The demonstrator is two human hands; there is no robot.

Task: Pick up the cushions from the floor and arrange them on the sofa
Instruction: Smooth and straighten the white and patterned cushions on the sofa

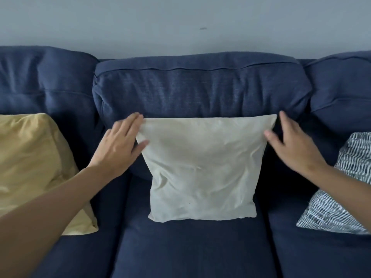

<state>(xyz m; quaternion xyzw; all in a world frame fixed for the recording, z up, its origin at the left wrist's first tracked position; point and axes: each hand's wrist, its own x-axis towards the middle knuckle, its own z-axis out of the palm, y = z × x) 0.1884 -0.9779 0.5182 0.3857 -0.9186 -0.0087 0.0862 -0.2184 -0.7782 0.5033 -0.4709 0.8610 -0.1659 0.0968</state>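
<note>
A pale cream cushion (202, 169) stands upright on the middle seat of the navy sofa (200, 89), leaning on the back cushion. My left hand (120, 145) lies flat against its upper left corner with fingers spread, the thumb touching the fabric. My right hand (291, 145) hovers open beside its upper right corner, fingers apart, just off the edge. A yellow cushion (34, 167) leans on the left seat. A blue-and-white patterned cushion (341, 191) rests on the right seat, partly behind my right forearm.
The sofa has three back cushions and three seat pads; the front of the middle seat (190, 251) is bare navy fabric. A grey-blue wall (180, 23) rises behind the sofa. No floor is in view.
</note>
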